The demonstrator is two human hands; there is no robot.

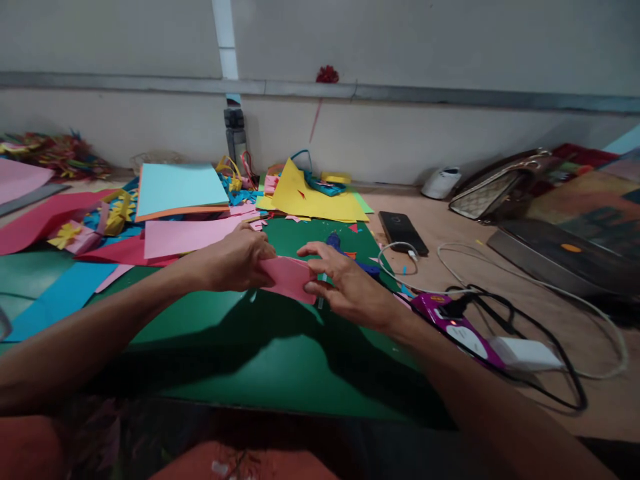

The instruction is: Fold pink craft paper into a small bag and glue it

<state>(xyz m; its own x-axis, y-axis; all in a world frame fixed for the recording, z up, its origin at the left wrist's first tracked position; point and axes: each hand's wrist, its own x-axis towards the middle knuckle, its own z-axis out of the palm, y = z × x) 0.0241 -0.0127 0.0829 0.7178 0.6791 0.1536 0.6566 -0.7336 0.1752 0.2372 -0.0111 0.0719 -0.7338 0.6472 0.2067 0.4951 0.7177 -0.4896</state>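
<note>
A small piece of pink paper (289, 278) is held between my two hands, above the green board (240, 360). My left hand (243, 259) has its fingers closed on the paper's left end. At the right end my right hand (343, 280) pinches it between thumb and fingers. The paper looks slightly curved. Just behind my right hand lies a blue tool (333, 240), mostly hidden, probably a glue gun. A clear stick (321, 293) shows under my right fingers.
Coloured sheets, among them light blue (183, 188), yellow (310, 197) and pink (190, 237), lie behind and left with paper scraps. To the right are a phone (403, 232), a purple power strip (453, 327) with looping cables, a white cup-like object (441, 183) and a bag (495, 190).
</note>
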